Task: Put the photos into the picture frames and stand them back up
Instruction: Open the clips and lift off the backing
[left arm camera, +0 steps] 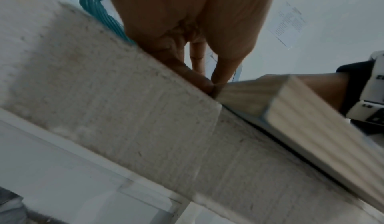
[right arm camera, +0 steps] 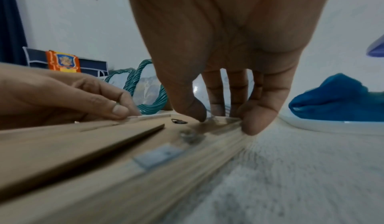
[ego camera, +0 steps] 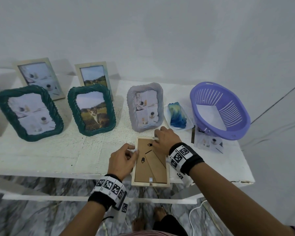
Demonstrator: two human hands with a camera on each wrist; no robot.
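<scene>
Item in hand: a pale wooden frame point(ego camera: 150, 183), lying face down at the near edge of the white table point(ego camera: 41, 155), its lower end projecting slightly over the edge. A brown fibreboard backing point(ego camera: 143, 169) with a folded easel leg point(ego camera: 156, 165) is being secured. Thin metal tabs, one visible at the bottom rail point(ego camera: 150, 180), and two small black hangers are being shown on the board.

The left hand point(ego camera: 122, 160) is being held at the frame's left rail, thumb and forefinger pinched on a tab or the rail edge; which of the two cannot be told. The right hand point(ego camera: 166, 139) is being pressed on the upper right corner, thumb on the backing, fingers curled over the outer rail.

Handling, as judged: each tab is best pushed flat over the board while the opposite hand is bracing the frame, so that the light wood is not being slid off the edge. The tabs are likely to be stiff and sharp-edged. The easel leg is then to be swung out before standing.

Further back: loose photos point(ego camera: 209, 141) are lying partly under a slotted lilac plastic basket point(ego camera: 235, 106); a blue cloth point(ego camera: 177, 114) is resting in a clear tray. A grey rope-moulded frame point(ego camera: 144, 128) and two teal ones point(ego camera: 75, 106) point(ego camera: 3, 106) are standing filled. Two flat pale frames point(ego camera: 77, 72) point(ego camera: 54, 79) are standing rearmost, near the wall.
</scene>
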